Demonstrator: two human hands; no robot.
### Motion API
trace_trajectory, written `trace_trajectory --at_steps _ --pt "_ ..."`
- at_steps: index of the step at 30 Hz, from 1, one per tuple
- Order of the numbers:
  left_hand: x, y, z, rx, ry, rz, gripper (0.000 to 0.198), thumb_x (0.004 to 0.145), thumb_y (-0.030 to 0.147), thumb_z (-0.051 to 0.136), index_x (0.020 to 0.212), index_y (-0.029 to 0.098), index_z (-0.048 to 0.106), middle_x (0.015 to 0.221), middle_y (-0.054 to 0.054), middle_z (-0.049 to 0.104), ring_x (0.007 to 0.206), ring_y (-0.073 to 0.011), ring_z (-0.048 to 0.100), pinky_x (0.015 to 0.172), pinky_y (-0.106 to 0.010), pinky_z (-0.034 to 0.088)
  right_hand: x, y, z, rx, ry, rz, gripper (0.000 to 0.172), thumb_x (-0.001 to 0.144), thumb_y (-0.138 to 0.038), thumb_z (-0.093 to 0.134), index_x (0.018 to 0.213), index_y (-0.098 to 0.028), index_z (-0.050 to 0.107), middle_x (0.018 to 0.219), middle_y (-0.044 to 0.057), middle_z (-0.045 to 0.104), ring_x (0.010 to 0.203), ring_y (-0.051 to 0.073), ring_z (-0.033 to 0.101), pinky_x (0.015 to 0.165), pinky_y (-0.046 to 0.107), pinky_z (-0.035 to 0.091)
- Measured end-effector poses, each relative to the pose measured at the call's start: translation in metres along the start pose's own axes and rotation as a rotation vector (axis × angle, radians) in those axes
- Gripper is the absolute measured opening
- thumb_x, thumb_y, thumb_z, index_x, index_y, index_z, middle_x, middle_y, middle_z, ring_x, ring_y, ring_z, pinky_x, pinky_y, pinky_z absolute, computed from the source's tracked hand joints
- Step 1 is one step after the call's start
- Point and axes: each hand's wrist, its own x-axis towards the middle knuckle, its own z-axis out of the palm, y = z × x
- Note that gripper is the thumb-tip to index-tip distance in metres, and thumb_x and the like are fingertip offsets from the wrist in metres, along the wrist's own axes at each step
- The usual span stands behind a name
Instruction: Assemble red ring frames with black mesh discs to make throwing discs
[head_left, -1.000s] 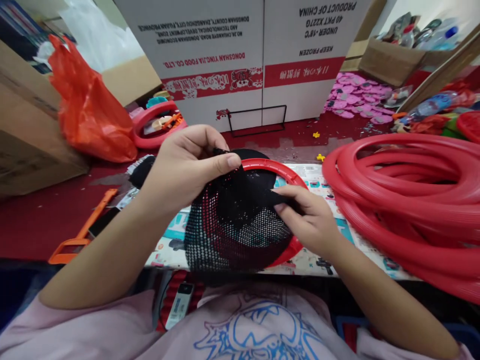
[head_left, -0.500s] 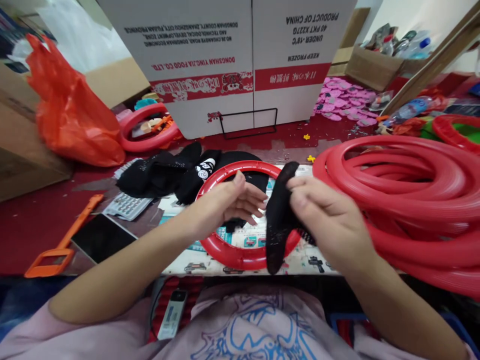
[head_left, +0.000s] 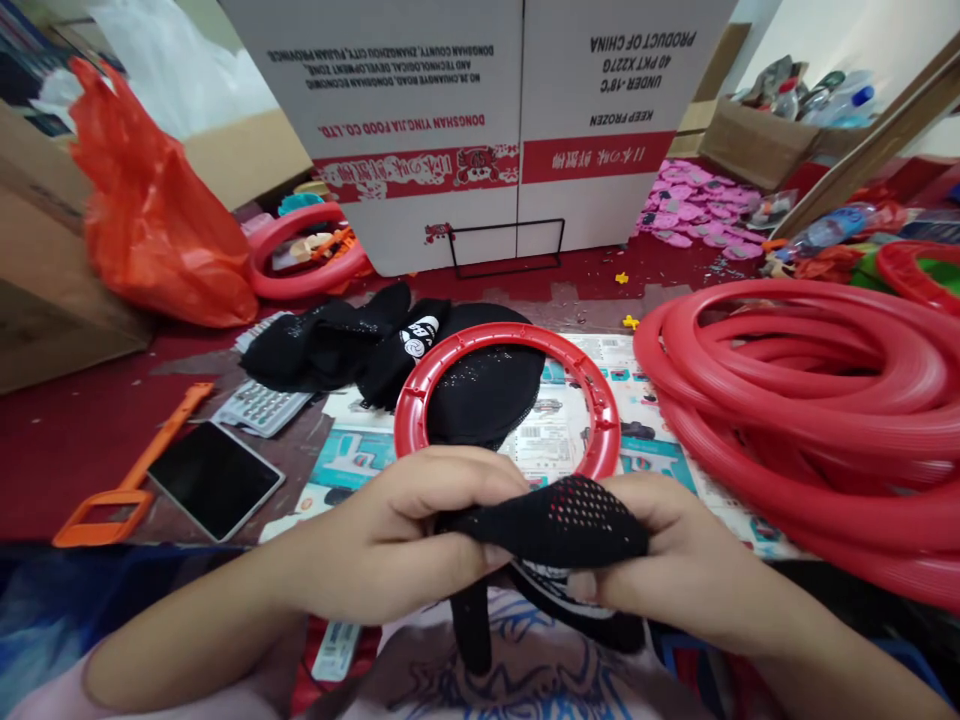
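A piece of black mesh fabric [head_left: 574, 525] is stretched between my two hands near the table's front edge, with loose parts hanging over my shirt. My left hand [head_left: 420, 535] pinches its left side between thumb and fingers. On the other side, my right hand [head_left: 675, 560] grips the fabric's right end. Just beyond my hands a red plastic ring [head_left: 609, 410] lies flat, its hollow, ribbed side facing up. A round black cloth [head_left: 480, 395] lies partly inside the ring and past its far rim. More black fabric pieces [head_left: 315, 345], one with a white logo, lie to its left.
Red rings [head_left: 787, 400] are piled at the right. Leftward are a dark-screened tablet [head_left: 217, 480], a calculator [head_left: 262, 405], an orange plastic tool [head_left: 112, 510] and an orange bag [head_left: 150, 220]. A white carton [head_left: 480, 100] stands behind, beside pink pieces [head_left: 697, 205].
My right hand has brought the black fabric down and toward me. My left hand, open before, has moved down and taken hold of it. The ring is in plain view.
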Motion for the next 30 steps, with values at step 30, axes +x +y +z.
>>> trace_trajectory --at_steps 30 --pt "0.055 -0.067 -0.074 0.320 0.001 0.020 0.049 0.086 0.054 0.050 0.125 0.024 0.059 0.127 -0.011 0.061 0.122 -0.0287 0.053 0.105 -0.043 0.039 0.029 -0.037 -0.024 -0.205 -0.329 -0.241 0.019 0.088 -0.026 0.057 0.076 -0.017 0.069 0.062 0.000 0.057 0.057 0.009 0.052 0.054 0.019 0.041"
